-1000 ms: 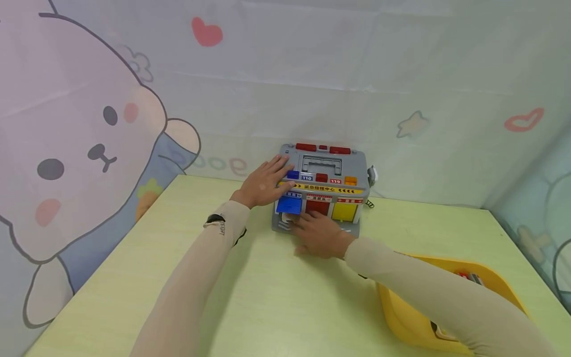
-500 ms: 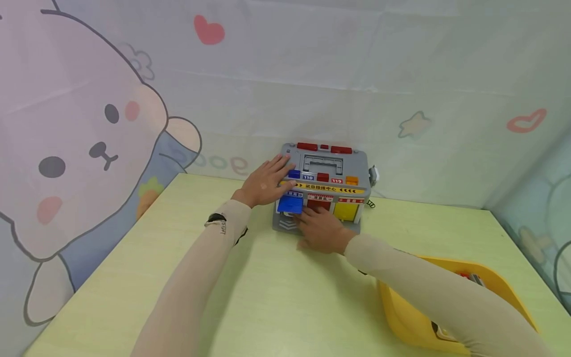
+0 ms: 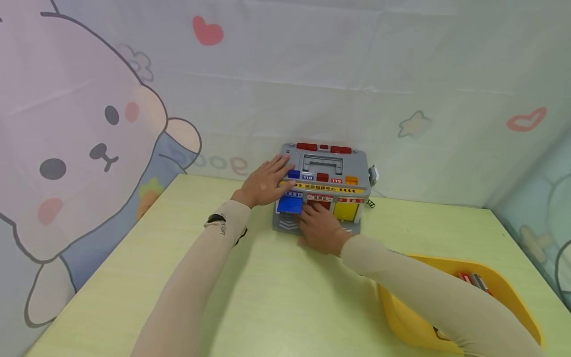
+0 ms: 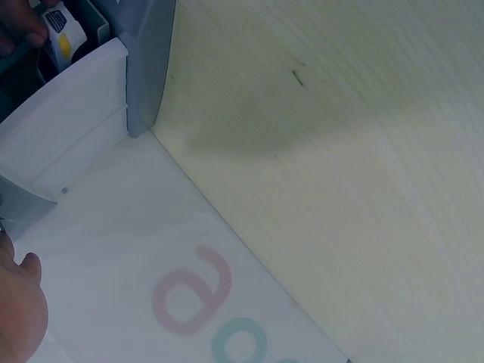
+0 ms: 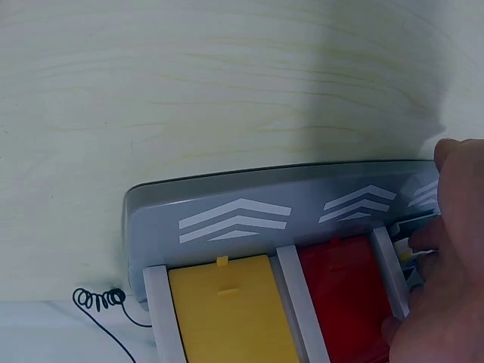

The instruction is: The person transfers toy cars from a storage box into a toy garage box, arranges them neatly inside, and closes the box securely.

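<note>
A grey toy rescue station stands at the back of the table, with blue, red and yellow doors along its front. Its blue door is swung up. My left hand lies spread on the station's left top edge, thumb along the yellow strip. My right hand reaches in under the blue door from the front. In the left wrist view, its fingertips touch the back of a small white toy car inside that bay. The red door and yellow door are down.
A yellow bin stands at the front right under my right forearm, holding red and white toy pieces. A coiled black cord trails from the station's side, near a grey handset. A printed cloth backdrop rises behind.
The white car, showing at the bay's front a second ago, has gone deeper in under the blue door. My right hand has followed it forward. The left hand stays put.
</note>
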`<state>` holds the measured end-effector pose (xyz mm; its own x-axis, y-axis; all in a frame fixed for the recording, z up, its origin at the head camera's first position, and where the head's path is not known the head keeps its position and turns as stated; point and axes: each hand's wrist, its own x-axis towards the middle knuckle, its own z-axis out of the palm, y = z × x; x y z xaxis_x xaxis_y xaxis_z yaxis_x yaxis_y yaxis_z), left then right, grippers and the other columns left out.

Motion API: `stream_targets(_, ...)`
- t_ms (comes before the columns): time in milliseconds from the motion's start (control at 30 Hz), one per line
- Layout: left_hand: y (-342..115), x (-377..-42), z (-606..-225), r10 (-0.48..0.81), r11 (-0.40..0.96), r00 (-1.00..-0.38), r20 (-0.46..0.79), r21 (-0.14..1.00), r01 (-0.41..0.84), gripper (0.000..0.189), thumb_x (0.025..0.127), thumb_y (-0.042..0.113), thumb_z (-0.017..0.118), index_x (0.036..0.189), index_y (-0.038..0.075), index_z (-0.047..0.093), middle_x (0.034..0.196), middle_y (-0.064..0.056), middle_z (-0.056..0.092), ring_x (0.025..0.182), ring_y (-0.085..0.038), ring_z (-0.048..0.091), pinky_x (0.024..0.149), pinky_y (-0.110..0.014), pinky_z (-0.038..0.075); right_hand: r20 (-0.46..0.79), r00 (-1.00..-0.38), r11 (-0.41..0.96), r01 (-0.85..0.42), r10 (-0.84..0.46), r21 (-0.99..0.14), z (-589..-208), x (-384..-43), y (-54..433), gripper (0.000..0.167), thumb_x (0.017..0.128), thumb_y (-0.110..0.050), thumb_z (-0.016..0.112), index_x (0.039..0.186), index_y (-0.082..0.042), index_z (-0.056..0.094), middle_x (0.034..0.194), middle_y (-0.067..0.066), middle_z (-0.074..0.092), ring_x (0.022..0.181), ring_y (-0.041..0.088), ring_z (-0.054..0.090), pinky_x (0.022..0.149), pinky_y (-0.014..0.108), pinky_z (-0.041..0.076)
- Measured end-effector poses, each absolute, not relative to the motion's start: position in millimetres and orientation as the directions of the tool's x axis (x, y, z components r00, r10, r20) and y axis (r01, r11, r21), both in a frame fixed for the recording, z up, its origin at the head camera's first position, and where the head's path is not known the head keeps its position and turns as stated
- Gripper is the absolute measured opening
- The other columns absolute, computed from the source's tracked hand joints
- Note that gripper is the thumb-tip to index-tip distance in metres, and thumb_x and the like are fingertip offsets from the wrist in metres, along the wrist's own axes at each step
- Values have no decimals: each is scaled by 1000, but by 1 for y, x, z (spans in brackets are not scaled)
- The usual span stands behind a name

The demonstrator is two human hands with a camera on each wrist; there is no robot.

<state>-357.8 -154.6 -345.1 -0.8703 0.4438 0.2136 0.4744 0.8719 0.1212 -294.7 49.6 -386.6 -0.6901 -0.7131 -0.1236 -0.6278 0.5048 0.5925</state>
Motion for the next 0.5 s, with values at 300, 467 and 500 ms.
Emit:
stream_targets(300, -153, -358, -345, 454, 867, -866, 209, 119, 483, 67, 104, 55, 33, 160, 21, 24, 170, -2, 11, 158, -21, 2, 128, -42, 10, -123, -685, 521, -646, -718, 559, -385, -294, 53, 71, 98, -63, 42, 150, -14, 47, 157, 9, 44, 147, 28, 36, 125, 48, 23)
stream_targets(467, -154, -356, -344, 458, 864, -864, 209, 125, 488, 66, 104, 54, 34, 160, 20, 24, 170, -3, 11, 158, -22, 3, 128, -43, 9, -156, -651, 521, -708, -742, 476, -383, -291, 57, 69, 99, -63, 40, 152, -18, 45, 157, 7, 44, 149, 29, 34, 124, 52, 23)
stream_targets(500, -154, -356, -343, 458, 863, -864, 208, 126, 489, 66, 104, 54, 34, 160, 20, 24, 170, -3, 11, 158, -22, 3, 128, -43, 9, -158, -641, 523, -723, -751, 451, -382, -288, 57, 69, 99, -62, 41, 152, -19, 44, 158, 6, 43, 150, 29, 33, 124, 52, 24)
